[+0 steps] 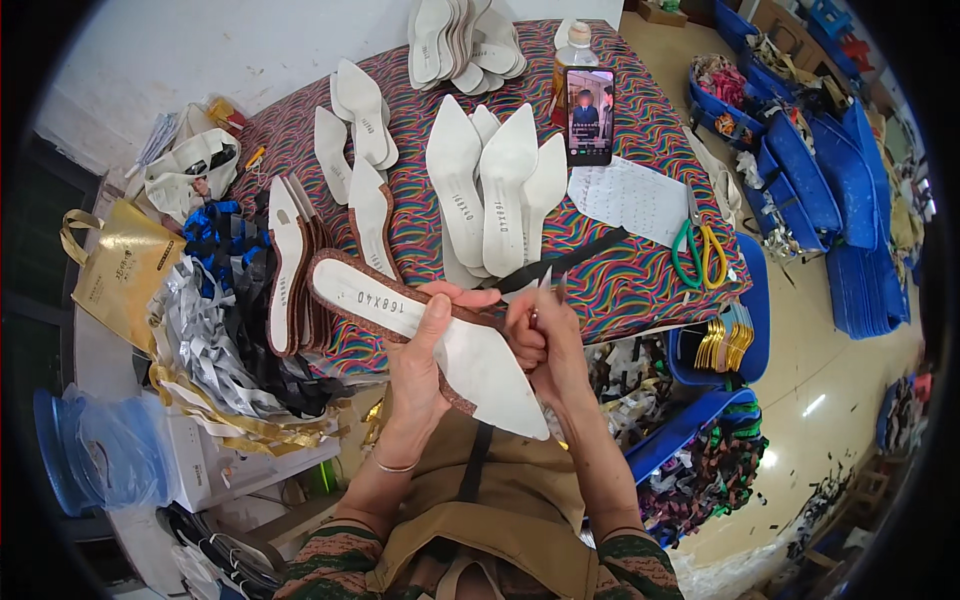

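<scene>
My left hand (418,365) grips a white pointed insole (490,375), its thumb on top and fingers beneath. Brown speckled trim runs along the insole's rounded end and part of its sides; the pointed end, toward my lap, is plain white. My right hand (545,340) is closed in a pinch beside the insole's far edge; what it pinches is too small to make out. Just beyond both hands a black strip (590,252) stretches over the patterned tablecloth (650,110). Past that lie several untrimmed white insoles (508,190).
Brown-trimmed insoles (287,265) stand stacked at left, beside heaped silver strips (205,320). Green-and-yellow-handled scissors (703,255) rest on the table's right side, near a paper sheet (635,200). A phone (590,115) leans against a bottle (575,50). Blue bins (795,190) hold material at right.
</scene>
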The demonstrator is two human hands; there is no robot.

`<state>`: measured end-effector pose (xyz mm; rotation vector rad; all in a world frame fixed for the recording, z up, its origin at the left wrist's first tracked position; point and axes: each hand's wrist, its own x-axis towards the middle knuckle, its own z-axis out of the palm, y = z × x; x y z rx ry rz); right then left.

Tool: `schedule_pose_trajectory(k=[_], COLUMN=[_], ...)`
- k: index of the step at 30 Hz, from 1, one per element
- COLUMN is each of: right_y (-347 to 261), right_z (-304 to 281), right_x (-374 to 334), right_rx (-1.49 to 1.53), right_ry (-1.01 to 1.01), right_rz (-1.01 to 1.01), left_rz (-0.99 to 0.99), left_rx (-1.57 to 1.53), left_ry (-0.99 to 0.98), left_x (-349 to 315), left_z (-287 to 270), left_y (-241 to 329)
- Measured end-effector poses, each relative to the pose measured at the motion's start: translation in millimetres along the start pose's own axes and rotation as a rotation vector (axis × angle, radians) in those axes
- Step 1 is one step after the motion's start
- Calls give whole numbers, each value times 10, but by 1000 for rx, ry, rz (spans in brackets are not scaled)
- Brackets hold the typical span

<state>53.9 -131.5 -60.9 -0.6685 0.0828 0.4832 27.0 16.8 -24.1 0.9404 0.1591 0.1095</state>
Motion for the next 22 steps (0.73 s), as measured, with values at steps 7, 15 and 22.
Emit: schedule_pose_trajectory(k=[7,15,22], right_y=[-55,-160,59], right_z=[86,105,39], right_x=[-186,-256,-395], right_rx=[-1152,-888,-850], right_ry=[-113,-67,0], right_rz=[-611,-321,-390], left_rz=[181,132,117], left_rx=[246,260,252], left_ry=[-176,-322,-355], left_x=[-9,-29,37], left_z=[28,36,-95], left_y=[15,-119,-128])
